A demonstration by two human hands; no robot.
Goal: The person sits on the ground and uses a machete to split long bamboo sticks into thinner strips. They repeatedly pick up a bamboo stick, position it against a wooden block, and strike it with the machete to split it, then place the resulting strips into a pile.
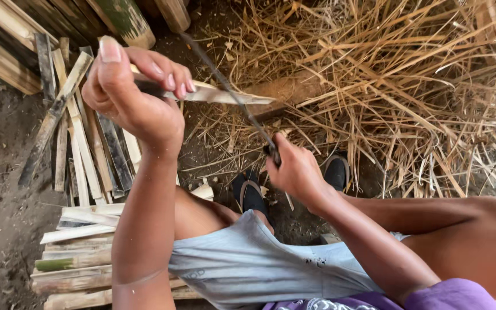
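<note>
1. I see my left hand (pixel 130 95) raised at upper left, its fingers (pixel 167 72) wrapped tight round one end of a pale bamboo strip (pixel 225 95); the thumb stands up above the grip.
2. The strip's long axis runs nearly level across the view, from the left hand rightward, and its pointed tip faces right, toward the heap of dry shavings (pixel 397 86).
3. My right hand (pixel 297 169) sits lower, at centre, fingers closed on the handle of a long dark blade (pixel 231 92). The blade slants up and to the left and crosses the strip near its middle, touching it or just above; I cannot tell which.
4. Risk, as I judge it: the blade lies close to the left fingers, so a slip along the strip could run the edge into them.
5. Second risk: both sandalled feet (pixel 251 192) rest on the earth floor (pixel 1 172) directly below the work, where a dropped blade would land.
6. Split slats (pixel 78 155) lie at left.
</note>
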